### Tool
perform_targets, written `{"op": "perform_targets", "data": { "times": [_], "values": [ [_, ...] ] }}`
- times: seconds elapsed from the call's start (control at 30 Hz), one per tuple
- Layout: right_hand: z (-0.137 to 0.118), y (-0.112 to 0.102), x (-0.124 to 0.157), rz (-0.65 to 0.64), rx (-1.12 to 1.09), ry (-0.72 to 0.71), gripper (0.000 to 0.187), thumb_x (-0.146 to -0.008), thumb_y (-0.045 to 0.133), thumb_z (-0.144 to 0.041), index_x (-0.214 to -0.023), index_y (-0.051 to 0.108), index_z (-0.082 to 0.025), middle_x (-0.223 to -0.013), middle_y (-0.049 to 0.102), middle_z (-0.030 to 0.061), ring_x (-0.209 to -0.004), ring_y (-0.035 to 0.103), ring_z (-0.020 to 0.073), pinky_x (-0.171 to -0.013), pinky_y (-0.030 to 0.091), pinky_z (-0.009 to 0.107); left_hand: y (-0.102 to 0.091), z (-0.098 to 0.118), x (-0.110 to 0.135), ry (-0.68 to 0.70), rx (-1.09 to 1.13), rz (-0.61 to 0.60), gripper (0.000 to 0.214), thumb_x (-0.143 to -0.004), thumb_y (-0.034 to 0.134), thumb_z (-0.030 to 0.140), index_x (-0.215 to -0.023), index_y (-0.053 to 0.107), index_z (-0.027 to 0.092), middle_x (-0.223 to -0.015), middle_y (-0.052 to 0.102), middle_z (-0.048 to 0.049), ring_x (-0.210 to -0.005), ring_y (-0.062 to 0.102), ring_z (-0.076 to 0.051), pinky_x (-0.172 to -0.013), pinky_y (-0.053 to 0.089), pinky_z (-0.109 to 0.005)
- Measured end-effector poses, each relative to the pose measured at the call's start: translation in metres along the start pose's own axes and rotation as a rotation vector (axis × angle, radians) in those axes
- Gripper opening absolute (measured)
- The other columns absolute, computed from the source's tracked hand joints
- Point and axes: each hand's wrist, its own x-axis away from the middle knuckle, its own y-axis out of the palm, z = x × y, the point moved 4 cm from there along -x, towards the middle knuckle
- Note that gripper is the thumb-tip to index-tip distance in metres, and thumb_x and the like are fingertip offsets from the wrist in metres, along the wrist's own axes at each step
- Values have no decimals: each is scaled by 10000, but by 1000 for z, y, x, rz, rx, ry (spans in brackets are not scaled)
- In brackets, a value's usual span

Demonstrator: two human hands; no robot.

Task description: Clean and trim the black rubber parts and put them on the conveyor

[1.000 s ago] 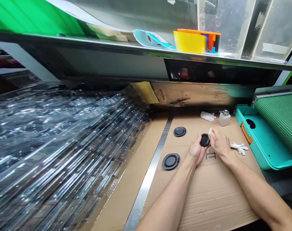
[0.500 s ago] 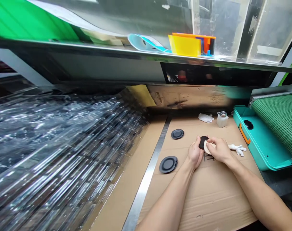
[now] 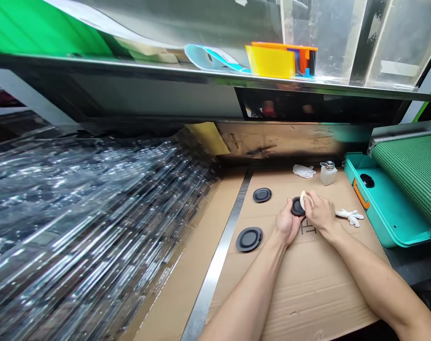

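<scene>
black disc [image 3: 297, 207] | sitting just above the cardboard sheet [image 3: 318, 289], left of centre | left hand [image 3: 288, 225] closing around its edge | right hand [image 3: 320, 212] pinching a white cloth [image 3: 302, 200], pressing it against the disc | second black disc [image 3: 261, 195] and third black disc [image 3: 249, 239] lying apart on the cardboard

Matt black discs [image 3: 249, 239], rubber or plastic, lie on rough corrugated cardboard [image 3: 309, 289]; a soft pale cloth pad [image 3: 302, 200] sits against one. A smooth, bright steel strip [image 3: 215, 270] runs along the cardboard's left edge, beside glossy clear plastic sheets [image 3: 94, 203]. Near the far edge stand a frosted plastic bottle [image 3: 328, 176] with a shiny metal cap [image 3: 329, 165] and crumpled white cloth [image 3: 303, 171].
</scene>
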Motion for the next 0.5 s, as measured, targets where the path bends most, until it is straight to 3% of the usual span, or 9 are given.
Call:
{"op": "perform_targets", "data": {
  "times": [0.2,0.3,0.4,0.5],
  "values": [
    [-7,9,0,-78,222,-80,381,-1046,333,-401,-1302,568,-245,-1108,736,100,-894,709,222,-712,456,261,-3,-3,-2,-14,32,2,338,-1008,483,349,-1091,692,97,-1128,735,-172,-1118,688,-256,-1024,533,-406],
    [0,8,-4,-27,240,-5,390,-1055,314,-402,-1296,569,-233,-1063,739,94,-868,706,218,-701,445,257,-2,-1,-2,2,26,16,322,-1017,465,312,-1110,682,92,-1122,737,-171,-1122,686,-250,-1029,530,-412],
    [-1,12,-6,-56,212,-131,400,-1055,317,-423,-1316,560,-241,-1100,733,89,-900,702,211,-721,440,249,0,0,-2,-22,31,13,339,-1021,451,325,-1120,682,98,-1125,737,-167,-1119,686,-252,-1025,535,-411],
    [1,12,-5,-44,230,-89,415,-1062,287,-420,-1282,580,-225,-1097,734,99,-905,701,211,-715,432,244,1,2,0,-31,33,32,345,-1032,413,309,-1130,674,104,-1134,734,-162,-1114,686,-243,-1016,541,-413]
  ]
}}
